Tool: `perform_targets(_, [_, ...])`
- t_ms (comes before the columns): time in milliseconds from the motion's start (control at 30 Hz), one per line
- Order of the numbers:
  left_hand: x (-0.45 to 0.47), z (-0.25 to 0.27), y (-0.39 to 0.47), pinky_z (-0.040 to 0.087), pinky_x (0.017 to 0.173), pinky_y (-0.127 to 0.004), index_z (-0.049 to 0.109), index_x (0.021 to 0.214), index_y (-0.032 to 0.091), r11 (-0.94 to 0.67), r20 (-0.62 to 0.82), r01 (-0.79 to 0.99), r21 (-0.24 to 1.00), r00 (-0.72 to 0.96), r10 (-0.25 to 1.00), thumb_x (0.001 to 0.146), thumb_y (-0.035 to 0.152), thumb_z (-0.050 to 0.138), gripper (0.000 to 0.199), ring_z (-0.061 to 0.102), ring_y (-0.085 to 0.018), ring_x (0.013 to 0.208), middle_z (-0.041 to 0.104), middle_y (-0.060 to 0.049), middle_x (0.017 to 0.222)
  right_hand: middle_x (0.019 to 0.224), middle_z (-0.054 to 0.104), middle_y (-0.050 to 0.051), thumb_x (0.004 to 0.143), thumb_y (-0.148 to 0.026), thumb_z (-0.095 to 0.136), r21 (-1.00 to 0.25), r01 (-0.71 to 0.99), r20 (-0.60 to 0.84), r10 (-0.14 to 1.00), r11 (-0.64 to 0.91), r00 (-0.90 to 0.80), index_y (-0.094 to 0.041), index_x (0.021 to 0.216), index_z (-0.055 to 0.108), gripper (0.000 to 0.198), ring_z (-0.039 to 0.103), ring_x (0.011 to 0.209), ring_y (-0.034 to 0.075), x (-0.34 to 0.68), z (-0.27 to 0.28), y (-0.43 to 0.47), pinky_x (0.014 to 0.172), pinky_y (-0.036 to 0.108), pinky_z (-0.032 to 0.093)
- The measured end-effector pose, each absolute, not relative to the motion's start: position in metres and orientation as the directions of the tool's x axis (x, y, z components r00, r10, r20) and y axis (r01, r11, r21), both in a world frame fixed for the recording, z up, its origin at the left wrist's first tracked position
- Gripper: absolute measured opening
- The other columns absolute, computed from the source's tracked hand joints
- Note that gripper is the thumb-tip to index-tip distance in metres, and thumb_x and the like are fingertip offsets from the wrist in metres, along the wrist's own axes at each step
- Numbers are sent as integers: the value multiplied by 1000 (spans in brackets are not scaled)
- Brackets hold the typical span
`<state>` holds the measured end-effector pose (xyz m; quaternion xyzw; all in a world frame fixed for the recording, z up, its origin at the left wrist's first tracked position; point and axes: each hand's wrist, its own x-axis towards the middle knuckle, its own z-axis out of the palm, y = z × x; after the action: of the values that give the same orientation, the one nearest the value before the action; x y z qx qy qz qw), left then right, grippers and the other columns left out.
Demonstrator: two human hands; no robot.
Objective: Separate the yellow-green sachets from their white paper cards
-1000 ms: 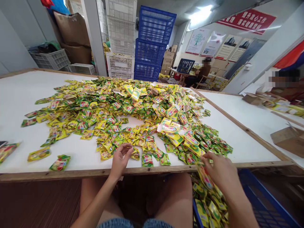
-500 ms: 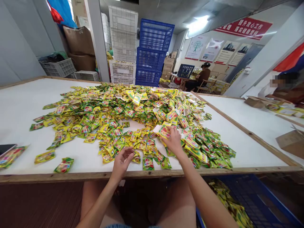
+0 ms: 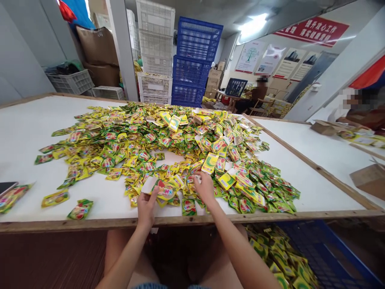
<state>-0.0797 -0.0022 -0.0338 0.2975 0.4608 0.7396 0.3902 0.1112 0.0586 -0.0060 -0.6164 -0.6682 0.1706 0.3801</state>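
My left hand [image 3: 146, 208] grips a small yellow-and-green carton [image 3: 165, 190] near the front of the table; its white end flap stands open towards the left. To the right, my right hand [image 3: 205, 189] is over the loose packets, its thumb and fingers drawn together. Whatever lies between those fingertips is too small to make out. Shiny green-and-yellow packets [image 3: 189, 207] with red fruit pictures lie between and below the hands. Just beyond my right hand rests another yellow carton [image 3: 209, 162], and more cartons [image 3: 227, 180] lie to its right on the pile.
A wide heap of packets [image 3: 120, 132] covers the middle of the white table [image 3: 24, 132], which has a wooden edge [image 3: 99, 224]. Below right, a blue crate [image 3: 327, 253] stands beside filled cartons [image 3: 279, 257]. Stacked crates [image 3: 192, 60] rise behind. Two people sit farther off at right.
A carton that was in my right hand is now in my left hand, lower and further left. My right hand has moved left and down to the loose packets.
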Motion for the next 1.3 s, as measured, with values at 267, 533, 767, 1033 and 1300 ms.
perform_targets(267, [-99,-7,7,50,80,-33,60,99,12,-249,150,-126,960,-518,842,66,39,68,43,62,-23,92,68,-10,96,72,59,3,63,-49,63,-790,613,141,980,27,139,-17,75,58,35,53,72,19,137,-32,95,67,29,40])
perform_targets(533, [-121,-1,9,52,72,-31,60,96,14,-149,21,-269,951,-428,903,64,37,71,41,65,-20,81,70,-5,88,96,64,6,70,-45,62,-997,-22,74,996,73,-43,-19,110,51,50,59,88,19,136,-1,61,74,30,44])
perform_targets(767, [-121,4,6,51,71,-29,61,95,18,-101,-97,-507,856,-350,932,66,35,70,35,64,-14,71,69,-1,83,74,66,0,55,-37,77,-907,-140,-290,828,-398,-480,-18,88,63,40,57,61,11,73,-12,25,50,20,38])
perform_targets(1033, [-142,12,-3,48,70,-25,64,79,14,-150,64,-263,953,-307,950,67,35,69,24,61,-15,76,69,-4,82,66,64,0,52,-39,78,-892,-151,-326,837,-427,-440,-15,72,65,34,54,57,11,76,-1,21,51,21,37])
perform_targets(1300, [-139,25,-14,47,65,-26,67,79,18,-199,187,24,980,-472,861,63,37,69,26,59,-18,71,68,-2,78,80,66,2,53,-39,77,-925,-285,-194,957,-251,-214,-17,94,59,50,59,69,14,83,17,48,59,24,42])
